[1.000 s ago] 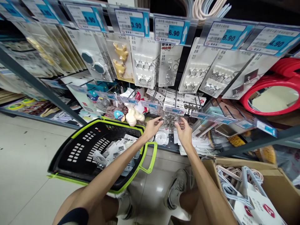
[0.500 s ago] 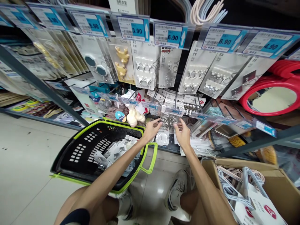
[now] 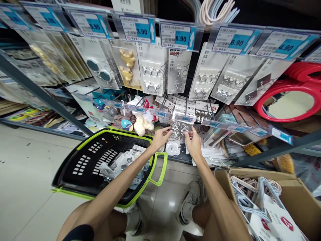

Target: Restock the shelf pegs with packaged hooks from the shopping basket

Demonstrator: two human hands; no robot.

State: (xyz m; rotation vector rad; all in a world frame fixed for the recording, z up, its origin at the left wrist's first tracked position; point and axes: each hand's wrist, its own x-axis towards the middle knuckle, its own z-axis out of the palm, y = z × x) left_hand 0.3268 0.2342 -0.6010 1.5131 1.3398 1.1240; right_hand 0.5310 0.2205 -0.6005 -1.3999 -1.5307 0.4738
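A clear pack of thin silver metal pieces [image 3: 179, 130], fanned out in a circle, hangs at the lower shelf front. My left hand [image 3: 160, 138] pinches its left edge, thumb and fingers together. On the opposite edge, my right hand [image 3: 193, 143] grips the same pack; a ring shows on one finger. The pack's upper part lies behind a small price tag holder [image 3: 185, 118]. Just beneath it is a round whitish item in clear wrapping [image 3: 173, 147]. A cream plush shape [image 3: 143, 126] hangs left of my left hand.
A black basket with a green rim [image 3: 80, 144] holds several small packs, below my left forearm. An open cardboard box [image 3: 298, 190] with hangers [image 3: 265, 187] stands at right. Carded hooks [image 3: 151, 72] and red-framed mirrors [image 3: 288, 103] hang above the lower price rail.
The view has shifted slightly, so the shelf appears a little further left. Both hands stay on the clear pack, with hardly any movement.
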